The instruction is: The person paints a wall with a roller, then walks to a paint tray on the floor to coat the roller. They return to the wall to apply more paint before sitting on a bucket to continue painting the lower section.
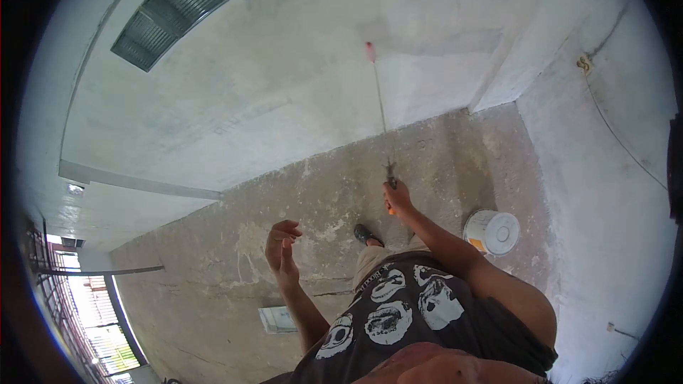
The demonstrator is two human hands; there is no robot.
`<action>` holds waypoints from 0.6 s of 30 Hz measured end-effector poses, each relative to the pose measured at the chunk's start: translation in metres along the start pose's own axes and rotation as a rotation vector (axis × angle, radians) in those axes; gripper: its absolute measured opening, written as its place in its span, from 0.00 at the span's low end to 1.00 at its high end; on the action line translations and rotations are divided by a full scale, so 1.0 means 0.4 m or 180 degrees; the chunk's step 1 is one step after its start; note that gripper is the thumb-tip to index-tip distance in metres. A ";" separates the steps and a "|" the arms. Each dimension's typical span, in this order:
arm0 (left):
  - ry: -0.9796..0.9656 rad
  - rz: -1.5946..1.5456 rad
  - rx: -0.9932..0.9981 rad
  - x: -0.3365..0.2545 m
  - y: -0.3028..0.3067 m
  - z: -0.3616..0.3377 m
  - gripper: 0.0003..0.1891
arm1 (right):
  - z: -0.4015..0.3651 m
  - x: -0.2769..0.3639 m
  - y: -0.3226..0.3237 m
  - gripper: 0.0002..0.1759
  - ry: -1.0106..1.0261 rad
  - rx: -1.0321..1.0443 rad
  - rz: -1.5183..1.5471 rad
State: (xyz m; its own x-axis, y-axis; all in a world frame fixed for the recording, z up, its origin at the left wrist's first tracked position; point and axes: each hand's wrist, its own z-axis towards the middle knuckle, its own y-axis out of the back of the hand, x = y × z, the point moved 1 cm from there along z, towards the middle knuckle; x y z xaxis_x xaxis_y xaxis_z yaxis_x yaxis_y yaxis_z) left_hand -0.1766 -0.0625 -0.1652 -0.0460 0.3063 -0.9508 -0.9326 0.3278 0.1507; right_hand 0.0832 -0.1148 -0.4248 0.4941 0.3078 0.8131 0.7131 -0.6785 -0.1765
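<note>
My right hand is wrapped around the dark handle of a spray gun, with a bit of orange showing below the fist. From the gun a long thin wand reaches up toward the pale wall, ending in a blurred red tip that overlaps a greyer patch of it. My left hand is raised over the floor at waist height, empty, with its fingers loosely bent and apart.
A lidded white bucket stands on the stained concrete floor to my right. Behind my left forearm lies a pale flat piece. A cord hangs along the right wall. Louvred vents sit high on the wall; a barred window is at left.
</note>
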 end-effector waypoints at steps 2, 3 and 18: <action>-0.0043 -0.0022 -0.0046 0.018 0.058 0.026 0.15 | 0.011 0.015 -0.008 0.09 -0.0076 -0.0085 0.0256; -0.0081 -0.0016 -0.0080 0.026 0.084 0.042 0.15 | 0.014 0.025 -0.013 0.10 -0.0167 -0.0161 0.0537; -0.0110 -0.0225 0.0467 0.108 0.286 0.351 0.15 | 0.030 0.008 -0.390 0.11 -0.0348 -0.0273 0.1137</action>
State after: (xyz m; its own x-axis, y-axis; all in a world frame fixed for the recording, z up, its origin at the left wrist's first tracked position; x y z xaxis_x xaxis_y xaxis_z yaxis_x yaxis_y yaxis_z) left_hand -0.2350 0.1137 -0.1512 0.0327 0.3075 -0.9510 -0.8707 0.4760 0.1240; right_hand -0.0205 0.0001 -0.4013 0.7575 0.1080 0.6439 0.4443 -0.8078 -0.3872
